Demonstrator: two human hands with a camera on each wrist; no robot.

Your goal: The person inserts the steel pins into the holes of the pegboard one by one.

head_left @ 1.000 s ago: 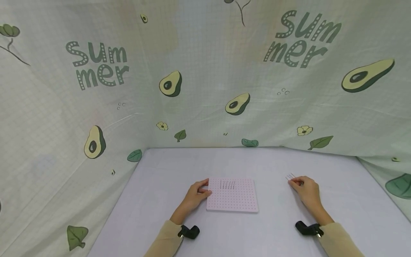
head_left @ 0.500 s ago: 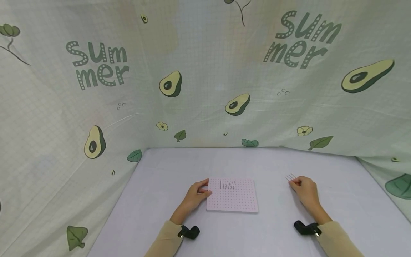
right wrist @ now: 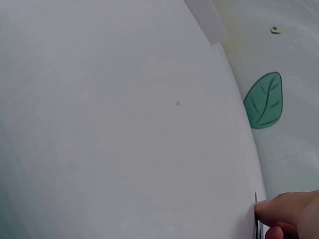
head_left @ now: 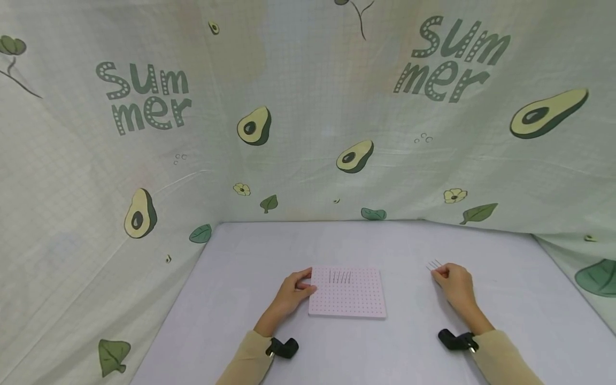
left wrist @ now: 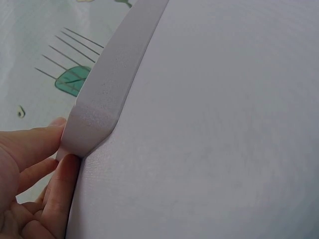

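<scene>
A pale pink pegboard (head_left: 347, 299) with rows of small holes lies on the table. Several thin metal pins (head_left: 340, 276) stand in a row near its far edge; the left wrist view shows these pins (left wrist: 70, 55) jutting out past the board's side (left wrist: 107, 84). My left hand (head_left: 289, 294) holds the board's left edge between thumb and fingers. Off to the right, my right hand (head_left: 454, 283) pinches at thin metal pins (head_left: 434, 264) with thumb and index finger. In the right wrist view a pointed pin (right wrist: 256, 199) shows at the fingertips; the other fingers are mostly hidden.
The table (head_left: 289, 243) has a white cover. Behind it and at both sides hangs a pale curtain (head_left: 298, 80) printed with avocados and leaves. Each wrist carries a black camera mount, the left one (head_left: 284, 347) and the right one (head_left: 457, 340).
The right wrist and forearm have shifted slightly left, while the fingertips stay by the pins. The left hand and the board keep their place; the head view has shifted a little.
</scene>
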